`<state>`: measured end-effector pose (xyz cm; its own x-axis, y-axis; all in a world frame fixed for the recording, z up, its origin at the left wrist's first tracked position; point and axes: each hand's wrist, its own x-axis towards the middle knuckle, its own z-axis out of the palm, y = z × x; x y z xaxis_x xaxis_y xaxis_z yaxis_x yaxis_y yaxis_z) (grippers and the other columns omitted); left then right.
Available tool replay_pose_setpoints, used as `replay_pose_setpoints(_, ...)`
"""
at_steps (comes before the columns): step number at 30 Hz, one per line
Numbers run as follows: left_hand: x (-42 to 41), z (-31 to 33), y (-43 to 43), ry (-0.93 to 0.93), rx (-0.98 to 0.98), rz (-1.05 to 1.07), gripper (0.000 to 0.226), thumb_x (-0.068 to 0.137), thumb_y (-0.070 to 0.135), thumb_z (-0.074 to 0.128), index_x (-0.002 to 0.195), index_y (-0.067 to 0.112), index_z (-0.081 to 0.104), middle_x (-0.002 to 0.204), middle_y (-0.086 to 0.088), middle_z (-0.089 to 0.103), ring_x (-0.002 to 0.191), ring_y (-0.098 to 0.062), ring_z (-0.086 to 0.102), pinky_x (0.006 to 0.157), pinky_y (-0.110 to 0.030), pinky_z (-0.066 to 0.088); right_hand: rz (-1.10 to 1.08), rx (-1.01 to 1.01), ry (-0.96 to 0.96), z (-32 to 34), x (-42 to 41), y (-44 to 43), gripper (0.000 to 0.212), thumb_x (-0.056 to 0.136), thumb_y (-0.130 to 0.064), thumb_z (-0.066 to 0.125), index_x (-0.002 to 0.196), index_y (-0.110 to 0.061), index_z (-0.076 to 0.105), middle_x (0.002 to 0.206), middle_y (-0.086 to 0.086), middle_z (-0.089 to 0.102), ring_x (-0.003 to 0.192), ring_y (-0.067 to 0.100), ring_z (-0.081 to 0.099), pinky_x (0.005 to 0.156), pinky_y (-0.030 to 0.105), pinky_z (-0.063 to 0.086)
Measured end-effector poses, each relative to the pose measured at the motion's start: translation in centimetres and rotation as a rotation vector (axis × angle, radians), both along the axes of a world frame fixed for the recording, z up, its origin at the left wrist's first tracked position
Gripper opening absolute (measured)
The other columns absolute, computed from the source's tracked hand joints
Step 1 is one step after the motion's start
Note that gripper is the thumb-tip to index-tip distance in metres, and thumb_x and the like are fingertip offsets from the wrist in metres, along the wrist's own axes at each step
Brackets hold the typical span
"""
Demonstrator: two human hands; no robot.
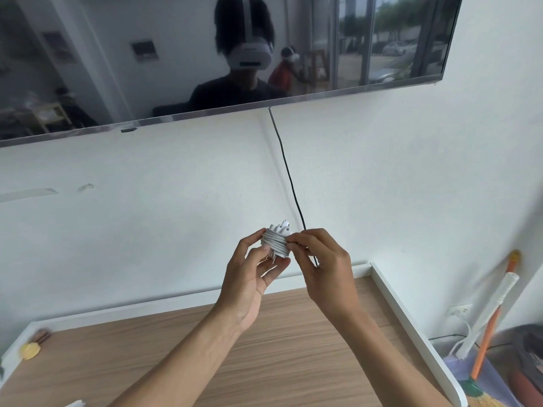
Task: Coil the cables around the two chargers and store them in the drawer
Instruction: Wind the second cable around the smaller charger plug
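Charger point(276, 240) between left hand point(249, 277), right hand point(320, 265)

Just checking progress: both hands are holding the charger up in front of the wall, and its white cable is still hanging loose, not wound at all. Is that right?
Not quite. In the head view the white cable is already wound in tight turns around the charger, not hanging loose. The rest holds: the left hand and right hand hold it up in front of the wall.
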<state>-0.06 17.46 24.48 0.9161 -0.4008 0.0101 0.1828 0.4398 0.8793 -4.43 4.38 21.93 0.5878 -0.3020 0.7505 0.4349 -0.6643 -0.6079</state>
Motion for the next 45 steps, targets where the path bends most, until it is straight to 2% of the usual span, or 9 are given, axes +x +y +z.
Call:
replay_pose_setpoints(4,0.3,0.0,0.1,-0.022,0.021,0.022,0.026,0.090,0.011,0.060,0.116,0.010,0.060,0.099,-0.014,0.074,0.091,-0.026,0.068,0.087,-0.037,0.058,0.075,0.063,0.050,0.2,-0.2,0.0,0.015,0.090,-0.006,0.063,0.099,-0.015,0.071,0.096,-0.006,0.066,0.088,0.003,0.064,0.073,0.014,0.049)
replay_pose_setpoints(10,0.5,0.4,-0.1,0.046,-0.019,0.038,0.024,0.091,0.007,0.060,0.115,0.009,0.060,0.098,-0.014,0.071,0.091,-0.026,0.066,0.082,-0.034,0.059,0.184,0.507,0.113,0.5,-0.2,0.7,0.017,0.087,-0.002,0.064,0.091,-0.017,0.069,0.088,-0.006,0.072,0.088,0.011,0.068,0.075,0.020,0.053)
replay_pose_setpoints(16,0.4,0.3,-0.1,0.119,-0.032,0.005,0.048,0.082,0.019,0.070,0.125,0.002,0.055,0.099,-0.010,0.073,0.087,-0.019,0.070,0.091,-0.038,0.056,0.190,0.425,0.120,0.6,-0.3,1.0,0.023,0.089,-0.001,0.062,0.087,-0.023,0.068,0.089,-0.005,0.071,0.089,0.012,0.066,0.074,0.025,0.054)
replay_pose_setpoints(18,0.4,0.3,-0.1,0.125,-0.033,0.010,0.054,0.077,0.019,0.072,0.125,0.001,0.055,0.102,-0.011,0.071,0.085,-0.017,0.071,0.092,-0.040,0.056,0.205,0.507,0.136,0.4,-0.3,0.9,0.019,0.091,-0.002,0.060,0.089,-0.019,0.068,0.089,-0.007,0.070,0.087,0.014,0.067,0.076,0.026,0.054)
replay_pose_setpoints(23,0.4,0.3,-0.1,0.146,-0.055,0.037,0.040,0.086,0.013,0.068,0.122,-0.001,0.059,0.099,-0.008,0.070,0.086,-0.013,0.069,0.088,-0.040,0.057,0.284,0.791,0.091,0.0,0.1,0.5,0.012,0.096,-0.001,0.050,0.093,-0.003,0.061,0.095,0.012,0.070,0.093,0.021,0.067,0.079,0.032,0.057)
replay_pose_setpoints(28,0.1,0.4,0.2,0.152,-0.022,-0.004,0.035,0.087,0.013,0.066,0.118,-0.003,0.061,0.105,-0.011,0.069,0.094,-0.019,0.067,0.085,-0.039,0.059,0.296,0.862,0.079,0.5,0.3,0.4,0.014,0.097,-0.004,0.049,0.100,-0.007,0.062,0.086,0.010,0.067,0.080,0.019,0.064,0.073,0.032,0.056)
replay_pose_setpoints(31,-0.2,0.2,0.2,0.111,0.034,-0.032,0.036,0.086,0.013,0.067,0.119,-0.001,0.061,0.099,-0.007,0.073,0.090,-0.018,0.070,0.087,-0.041,0.058,0.283,0.845,0.059,1.2,0.6,0.0,0.021,0.098,-0.006,0.048,0.106,-0.014,0.065,0.081,0.009,0.062,0.077,0.017,0.060,0.072,0.028,0.055)
replay_pose_setpoints(36,-0.3,0.3,0.2,0.059,0.062,-0.001,0.035,0.087,0.014,0.067,0.118,0.000,0.060,0.105,-0.013,0.072,0.093,-0.022,0.070,0.088,-0.041,0.057,0.248,0.567,0.131,1.3,0.2,1.0,0.026,0.098,-0.008,0.049,0.113,-0.021,0.067,0.077,-0.011,0.063,0.074,0.011,0.062,0.075,0.021,0.053)
replay_pose_setpoints(45,0.0,1.2,1.0,-0.060,0.101,0.010,0.029,0.087,0.012,0.066,0.116,0.007,0.061,0.106,-0.025,0.067,0.101,-0.031,0.068,0.085,-0.038,0.058,0.216,0.388,0.156,2.9,-0.5,0.3,0.014,0.092,-0.010,0.060,0.093,-0.021,0.069,0.092,-0.009,0.073,0.070,0.014,0.069,0.066,0.023,0.055)
